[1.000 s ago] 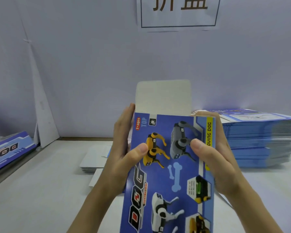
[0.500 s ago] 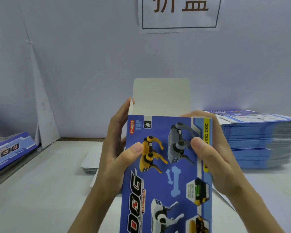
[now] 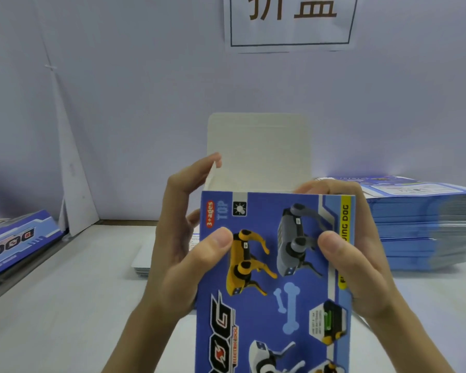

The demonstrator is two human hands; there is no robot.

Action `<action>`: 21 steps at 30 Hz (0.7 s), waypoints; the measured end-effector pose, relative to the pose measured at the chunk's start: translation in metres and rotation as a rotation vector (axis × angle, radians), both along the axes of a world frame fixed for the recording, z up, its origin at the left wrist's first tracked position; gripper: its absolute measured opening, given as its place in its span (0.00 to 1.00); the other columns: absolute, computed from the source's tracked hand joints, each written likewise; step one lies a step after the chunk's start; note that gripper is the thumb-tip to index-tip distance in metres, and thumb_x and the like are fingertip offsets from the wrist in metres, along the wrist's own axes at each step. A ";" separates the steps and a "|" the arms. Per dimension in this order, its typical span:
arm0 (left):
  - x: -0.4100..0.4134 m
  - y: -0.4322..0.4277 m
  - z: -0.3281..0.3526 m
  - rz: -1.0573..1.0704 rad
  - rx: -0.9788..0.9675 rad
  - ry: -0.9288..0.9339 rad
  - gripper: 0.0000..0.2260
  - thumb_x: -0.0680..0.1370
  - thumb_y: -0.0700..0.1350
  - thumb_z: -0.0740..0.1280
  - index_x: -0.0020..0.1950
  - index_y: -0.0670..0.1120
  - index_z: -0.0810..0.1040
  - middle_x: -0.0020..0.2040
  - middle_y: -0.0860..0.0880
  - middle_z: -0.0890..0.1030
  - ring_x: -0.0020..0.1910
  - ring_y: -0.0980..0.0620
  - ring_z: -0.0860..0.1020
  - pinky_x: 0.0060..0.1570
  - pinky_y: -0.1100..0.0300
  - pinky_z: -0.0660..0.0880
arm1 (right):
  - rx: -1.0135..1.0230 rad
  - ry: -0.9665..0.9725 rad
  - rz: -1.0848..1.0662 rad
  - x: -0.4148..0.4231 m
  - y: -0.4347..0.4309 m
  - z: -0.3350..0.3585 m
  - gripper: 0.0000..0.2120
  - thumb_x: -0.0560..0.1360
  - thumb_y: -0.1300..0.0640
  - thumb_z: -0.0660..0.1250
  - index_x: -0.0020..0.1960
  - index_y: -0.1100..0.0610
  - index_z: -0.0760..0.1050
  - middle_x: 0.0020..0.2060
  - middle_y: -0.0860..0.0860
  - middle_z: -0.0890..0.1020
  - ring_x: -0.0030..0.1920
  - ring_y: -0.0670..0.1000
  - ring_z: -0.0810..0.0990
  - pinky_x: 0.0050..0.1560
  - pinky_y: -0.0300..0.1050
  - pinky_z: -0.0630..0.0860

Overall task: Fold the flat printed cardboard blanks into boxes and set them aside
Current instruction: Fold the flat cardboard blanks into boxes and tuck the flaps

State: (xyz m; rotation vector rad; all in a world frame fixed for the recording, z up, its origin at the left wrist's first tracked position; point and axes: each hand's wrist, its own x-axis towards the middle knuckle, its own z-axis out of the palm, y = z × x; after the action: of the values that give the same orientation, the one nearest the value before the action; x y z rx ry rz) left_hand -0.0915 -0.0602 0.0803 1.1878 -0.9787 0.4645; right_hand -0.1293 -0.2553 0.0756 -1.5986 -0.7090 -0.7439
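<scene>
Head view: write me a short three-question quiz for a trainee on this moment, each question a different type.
1. True or false: the white top flap of the printed box is folded shut.
2. Where does the tall stack of flat blanks lie? A) on the table, to the person's right; B) to the person's left; C) under the box.
3. Fill in: the box is pinched by ___ hands, thumbs on its printed front.

Key: 1. False, it stands upright and open. 2. A. 3. Both: the left hand and the right hand.
</scene>
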 end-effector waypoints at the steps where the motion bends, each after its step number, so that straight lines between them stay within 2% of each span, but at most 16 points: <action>1: -0.002 0.001 0.002 0.013 0.005 -0.037 0.22 0.71 0.45 0.63 0.65 0.55 0.72 0.65 0.48 0.74 0.53 0.43 0.80 0.47 0.44 0.78 | 0.005 -0.013 0.017 0.000 0.000 0.001 0.13 0.71 0.49 0.62 0.55 0.40 0.72 0.40 0.62 0.75 0.36 0.70 0.74 0.33 0.66 0.75; 3: -0.003 0.000 0.003 0.036 0.018 -0.092 0.15 0.73 0.45 0.62 0.59 0.54 0.75 0.57 0.49 0.76 0.47 0.45 0.80 0.42 0.48 0.78 | 0.024 -0.031 0.047 -0.001 0.000 0.003 0.14 0.71 0.51 0.61 0.56 0.41 0.73 0.47 0.57 0.78 0.41 0.66 0.77 0.38 0.64 0.77; 5: -0.002 -0.004 0.001 0.040 0.000 -0.081 0.05 0.74 0.45 0.62 0.46 0.53 0.75 0.43 0.50 0.75 0.37 0.49 0.75 0.35 0.56 0.75 | 0.028 -0.034 0.050 -0.002 -0.001 0.006 0.15 0.70 0.53 0.61 0.57 0.44 0.73 0.53 0.56 0.78 0.47 0.66 0.77 0.44 0.66 0.77; 7: 0.000 -0.008 -0.002 0.004 -0.065 -0.019 0.05 0.73 0.44 0.62 0.37 0.53 0.71 0.35 0.53 0.71 0.31 0.55 0.71 0.32 0.63 0.72 | 0.015 -0.018 0.068 -0.005 -0.001 0.007 0.14 0.70 0.53 0.62 0.56 0.47 0.73 0.50 0.57 0.77 0.44 0.68 0.76 0.41 0.64 0.76; 9: 0.002 -0.009 -0.005 -0.064 -0.112 0.045 0.07 0.72 0.43 0.62 0.34 0.53 0.70 0.31 0.53 0.68 0.28 0.58 0.69 0.30 0.66 0.70 | 0.004 0.003 0.082 -0.007 0.002 0.007 0.13 0.70 0.53 0.63 0.54 0.50 0.71 0.42 0.56 0.76 0.37 0.67 0.74 0.33 0.57 0.75; 11: 0.003 -0.009 -0.007 -0.129 -0.132 0.076 0.07 0.72 0.43 0.61 0.34 0.52 0.71 0.30 0.51 0.67 0.28 0.57 0.69 0.29 0.66 0.71 | -0.016 -0.013 0.056 -0.009 0.004 0.007 0.12 0.69 0.53 0.63 0.53 0.50 0.70 0.39 0.54 0.74 0.35 0.66 0.71 0.30 0.51 0.72; 14: 0.003 -0.011 -0.007 -0.167 -0.157 0.088 0.05 0.72 0.43 0.61 0.37 0.50 0.72 0.34 0.52 0.70 0.31 0.58 0.72 0.31 0.65 0.73 | -0.048 -0.053 0.031 -0.009 0.005 0.011 0.13 0.70 0.52 0.62 0.54 0.51 0.70 0.42 0.54 0.73 0.40 0.63 0.71 0.39 0.42 0.73; 17: 0.002 -0.012 -0.008 -0.208 -0.169 0.089 0.07 0.72 0.41 0.60 0.35 0.51 0.71 0.32 0.53 0.69 0.29 0.59 0.71 0.30 0.66 0.72 | -0.061 -0.066 0.072 -0.007 0.005 0.010 0.13 0.71 0.54 0.61 0.54 0.53 0.68 0.42 0.52 0.72 0.40 0.59 0.70 0.39 0.36 0.72; 21: 0.000 -0.010 -0.006 -0.229 -0.152 0.108 0.07 0.72 0.42 0.60 0.34 0.49 0.68 0.31 0.49 0.64 0.27 0.57 0.69 0.29 0.66 0.71 | -0.056 -0.049 0.082 -0.003 0.006 0.007 0.13 0.72 0.55 0.60 0.55 0.56 0.67 0.42 0.51 0.71 0.39 0.58 0.70 0.36 0.40 0.72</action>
State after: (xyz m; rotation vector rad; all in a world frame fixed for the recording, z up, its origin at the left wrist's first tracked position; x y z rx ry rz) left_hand -0.0911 -0.0701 0.0744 0.9413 -0.9558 0.2842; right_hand -0.1319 -0.2493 0.0822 -1.5967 -0.8319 -0.7106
